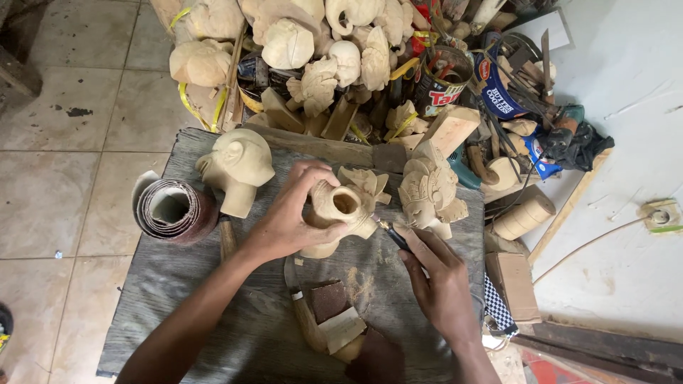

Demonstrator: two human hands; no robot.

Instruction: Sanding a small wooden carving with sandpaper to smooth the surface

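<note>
My left hand (pixel 292 213) grips a pale hollow wood carving (pixel 340 208) with an open round mouth, holding it over the grey wooden board (pixel 178 284). My right hand (pixel 437 277) pinches a thin dark-handled carving tool (pixel 393 233) whose tip touches the carving's right side. A finished carved head with a smooth rounded cap (pixel 238 171) stands left of my left hand. An ornate carved head with a crown (pixel 429 192) stands just right of the held carving.
A roll of sandpaper (pixel 171 211) lies at the board's left edge. Sandpaper pieces and a wooden-handled tool (pixel 334 323) lie near me. A heap of unfinished carvings (pixel 313 50), tins with tools (pixel 445 78) and wood blocks crowd the far side. Tiled floor lies left.
</note>
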